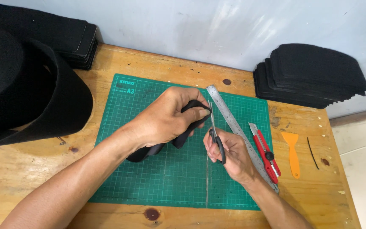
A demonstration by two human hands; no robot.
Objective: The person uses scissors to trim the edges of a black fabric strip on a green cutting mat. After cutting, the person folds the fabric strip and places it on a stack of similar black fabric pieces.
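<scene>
Green cutting mat [149, 106] on wooden bench [30, 169]

- Small craft or cutting workshop, by all signs.
- Bare wooden workbench [30, 169] against a plain pale wall.
- Green gridded cutting mat [170, 178] beneath the fingers.
- Steel ruler [229, 118], red utility knife [267, 154], orange scraper [292, 152] just right of the fingers.
- Stacks of cut black felt pieces [310, 76]; big black felt roll [26, 93] far left.

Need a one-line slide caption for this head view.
Left hand holds a black strap over the green cutting mat while the right hand works scissors against it.
</scene>
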